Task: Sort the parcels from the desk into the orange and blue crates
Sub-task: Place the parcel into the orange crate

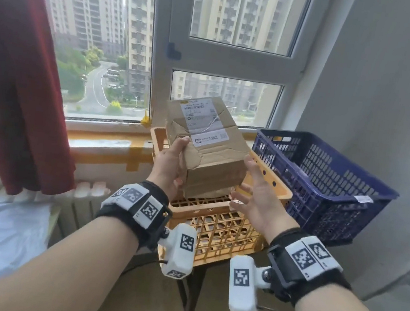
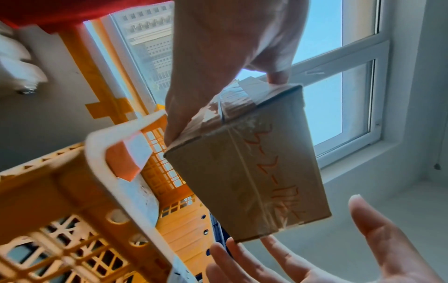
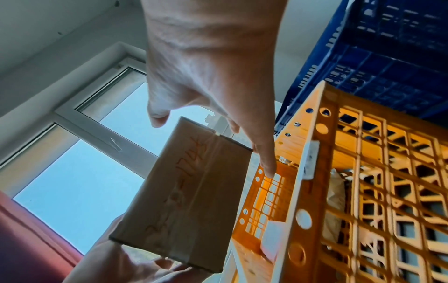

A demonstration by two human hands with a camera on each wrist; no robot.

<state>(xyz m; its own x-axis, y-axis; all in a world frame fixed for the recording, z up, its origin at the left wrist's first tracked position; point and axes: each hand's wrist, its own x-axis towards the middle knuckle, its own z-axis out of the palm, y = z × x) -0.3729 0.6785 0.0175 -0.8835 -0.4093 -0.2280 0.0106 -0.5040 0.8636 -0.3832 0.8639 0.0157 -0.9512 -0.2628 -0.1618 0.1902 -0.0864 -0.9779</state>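
Above orange crate (image 1: pixel 217 212), parcel (image 1: pixel 208 142)

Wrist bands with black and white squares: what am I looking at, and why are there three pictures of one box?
There is no machine here. A person works with bare hands, and the marked bands carry small wrist cameras. The wide picture comes from a camera on the head, looking down at both hands. The other two look along each hand from its wrist, so the box shows from underneath. The left hand grips a brown cardboard parcel with a shipping label and holds it above the orange crate. The right hand is open beside it, fingers spread. A blue crate stands right of the orange one.
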